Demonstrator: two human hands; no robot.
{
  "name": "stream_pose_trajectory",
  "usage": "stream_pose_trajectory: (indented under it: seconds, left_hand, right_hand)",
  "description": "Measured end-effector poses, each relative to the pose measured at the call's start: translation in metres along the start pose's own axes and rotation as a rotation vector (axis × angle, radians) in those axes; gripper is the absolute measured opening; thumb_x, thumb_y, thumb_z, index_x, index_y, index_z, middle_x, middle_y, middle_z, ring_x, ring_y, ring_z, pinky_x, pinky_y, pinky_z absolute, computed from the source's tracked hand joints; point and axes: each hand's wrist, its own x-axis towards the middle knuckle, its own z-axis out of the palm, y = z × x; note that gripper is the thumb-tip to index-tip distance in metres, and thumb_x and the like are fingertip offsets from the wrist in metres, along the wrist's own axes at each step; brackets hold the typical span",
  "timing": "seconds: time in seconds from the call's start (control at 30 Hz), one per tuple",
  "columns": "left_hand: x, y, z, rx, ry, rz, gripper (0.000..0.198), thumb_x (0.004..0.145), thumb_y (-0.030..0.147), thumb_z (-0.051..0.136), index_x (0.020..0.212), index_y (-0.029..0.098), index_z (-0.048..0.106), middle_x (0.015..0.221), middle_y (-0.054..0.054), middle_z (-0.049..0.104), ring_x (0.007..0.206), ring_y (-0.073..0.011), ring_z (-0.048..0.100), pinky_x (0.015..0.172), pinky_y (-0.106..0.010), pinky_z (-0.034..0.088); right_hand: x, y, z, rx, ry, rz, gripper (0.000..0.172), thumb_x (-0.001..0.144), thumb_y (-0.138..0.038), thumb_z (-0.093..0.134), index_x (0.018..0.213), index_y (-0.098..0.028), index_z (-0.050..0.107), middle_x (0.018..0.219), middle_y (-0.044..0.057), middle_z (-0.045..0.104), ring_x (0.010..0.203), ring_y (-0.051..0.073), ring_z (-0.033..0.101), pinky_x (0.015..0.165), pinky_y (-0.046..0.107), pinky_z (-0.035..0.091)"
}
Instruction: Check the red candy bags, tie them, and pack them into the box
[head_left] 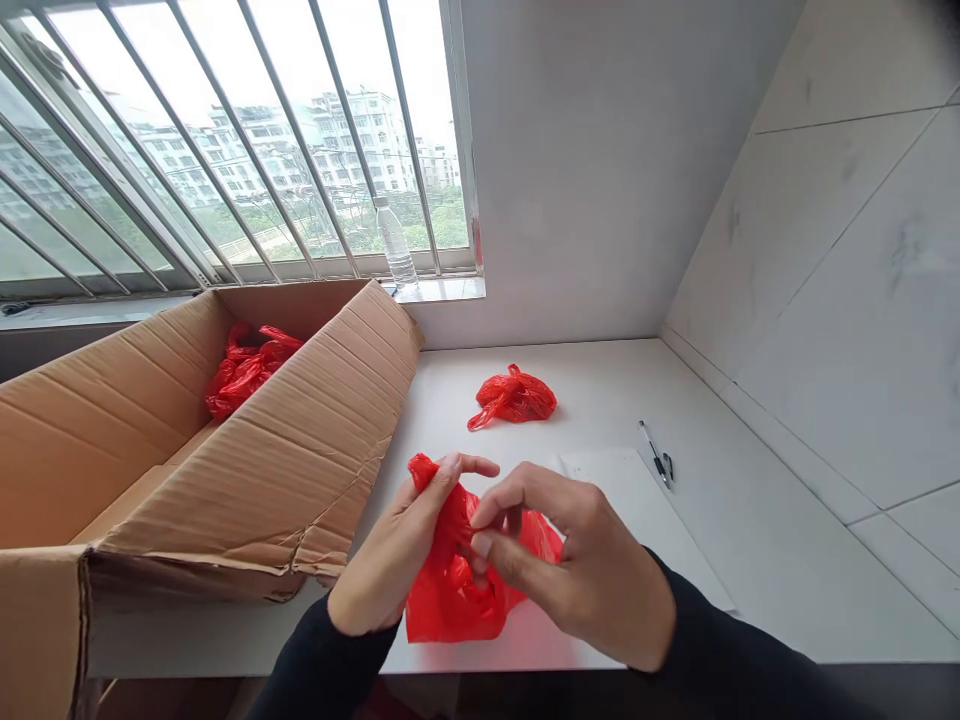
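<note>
A red plastic bag (457,605) hangs crumpled between my two hands, close to the front edge of the white table. My left hand (409,540) grips its upper left part, with the thumb on top and a finger pointing out to the right. With thumb and fingertips pinched together, my right hand (577,550) holds the middle of the same bag. Part of the bag spreads out behind the right hand, which hides it. Farther back on the table lies another red plastic bag (517,398), bunched up with a loop sticking out.
On the left stands a large open cardboard box (300,420) with red plastic bags (251,370) inside. White paper (675,530) lies right of my hands, beside a pen (654,452) and its cap. A clear bottle (395,245) stands on the sill by the barred window.
</note>
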Motion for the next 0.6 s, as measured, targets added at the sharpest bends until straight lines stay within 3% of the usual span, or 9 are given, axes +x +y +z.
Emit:
stream_pose_trajectory:
  seconds: [0.13,0.23,0.3,0.37,0.47,0.6]
  left_hand:
    - [-0.008,0.000,-0.009,0.088,-0.139,0.096,0.028,0.091,0.047,0.061,0.096,0.019,0.066,0.078,-0.002,0.066,0.077,-0.0159,0.064,0.071,-0.025,0.052]
    - [-0.011,-0.005,-0.020,0.287,-0.224,0.172,0.020,0.092,0.039,0.064,0.099,0.020,0.066,0.091,-0.003,0.067,0.083,-0.0155,0.062,0.076,-0.025,0.050]
    - [-0.014,-0.008,-0.023,0.361,-0.259,0.217,0.021,0.094,0.035,0.061,0.110,0.023,0.063,0.096,-0.002,0.067,0.086,-0.0156,0.061,0.079,-0.026,0.051]
    - [-0.017,-0.011,-0.022,0.423,-0.260,0.264,0.024,0.095,0.031,0.058,0.118,0.024,0.061,0.103,-0.003,0.068,0.089,-0.0160,0.063,0.081,-0.027,0.052]
    - [-0.016,-0.020,-0.019,0.597,-0.146,0.408,0.035,0.093,0.018,0.055,0.127,0.027,0.057,0.107,-0.003,0.070,0.085,-0.0146,0.067,0.075,-0.025,0.053]
    - [-0.004,-0.044,-0.022,0.873,0.117,0.791,0.054,0.085,-0.001,0.055,0.129,0.031,0.059,0.110,-0.001,0.070,0.093,-0.0130,0.067,0.080,-0.022,0.051]
  right_hand:
    - [-0.011,0.007,0.007,-0.053,-0.064,-0.023,0.011,0.084,-0.012,0.064,0.088,-0.022,0.065,0.086,0.001,0.065,0.081,0.015,0.062,0.076,0.029,0.051]
    - [-0.009,0.017,0.003,-0.066,0.001,0.008,0.014,0.086,-0.019,0.065,0.099,-0.024,0.065,0.100,0.004,0.066,0.099,0.020,0.061,0.088,0.036,0.050]
    - [-0.004,0.027,0.000,-0.041,-0.011,0.014,0.037,0.087,-0.025,0.067,0.123,-0.025,0.059,0.120,0.007,0.063,0.115,0.023,0.056,0.099,0.041,0.046]
    - [0.001,0.038,0.000,0.070,-0.145,0.073,0.058,0.089,-0.034,0.067,0.141,-0.025,0.045,0.120,0.008,0.063,0.110,0.023,0.060,0.096,0.042,0.048]
    - [0.006,0.054,0.005,0.235,-0.261,0.222,0.050,0.097,-0.047,0.055,0.140,-0.022,0.046,0.085,0.001,0.064,0.077,0.016,0.062,0.075,0.033,0.051]
    - [0.010,0.069,0.014,0.327,-0.236,0.281,0.045,0.103,-0.051,0.038,0.133,-0.022,0.054,0.076,-0.002,0.054,0.069,0.013,0.052,0.070,0.029,0.047]
